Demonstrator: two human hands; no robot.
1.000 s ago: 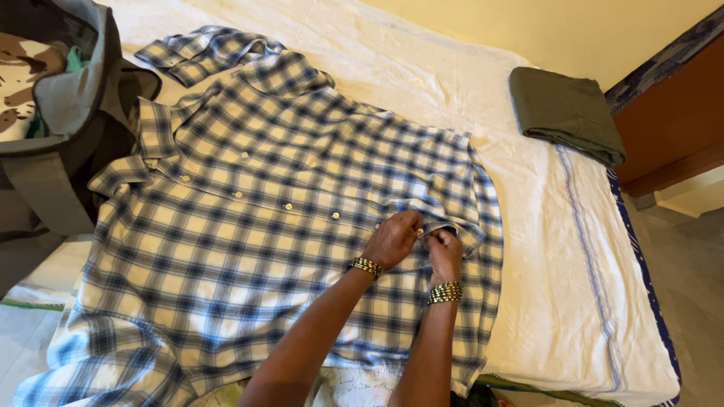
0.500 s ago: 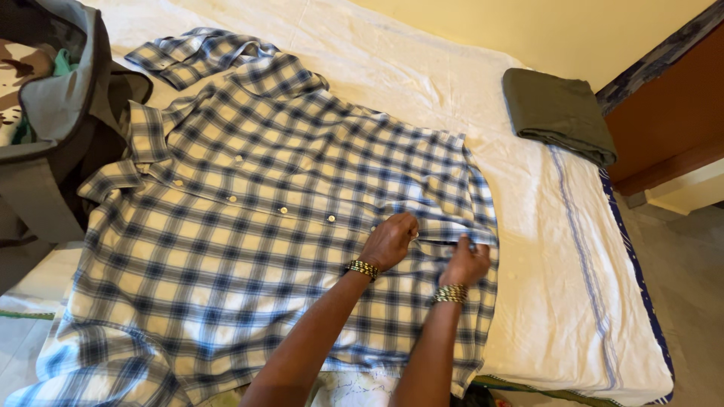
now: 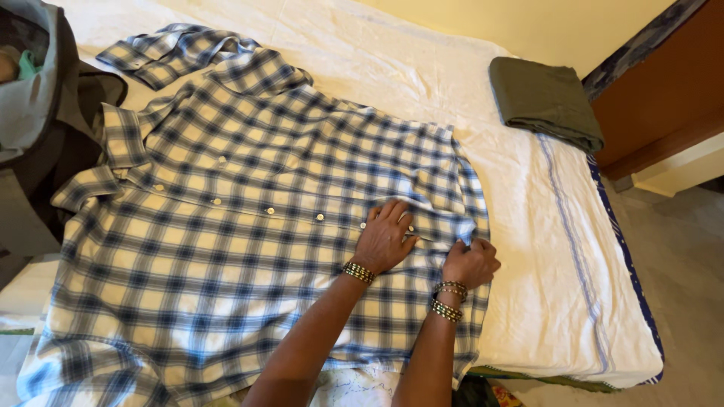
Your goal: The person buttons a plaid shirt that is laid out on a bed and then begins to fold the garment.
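Your left hand [image 3: 385, 240] flat, open on plaid shirt [image 3: 226, 226]; right hand [image 3: 469, 262] pinches hem. Fabric soft, light, wrinkles easily; grip edges.

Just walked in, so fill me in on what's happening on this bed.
A person is working on a blue and cream plaid shirt spread flat, buttoned front up, on a bed with a white sheet. The left hand lies flat on the button placket near the hem, fingers spread. The right hand pinches the hem edge beside it. Both wrists wear gold bangles. A folded olive-green garment sits at the bed's far corner, and a grey bag rests by the shirt's collar.
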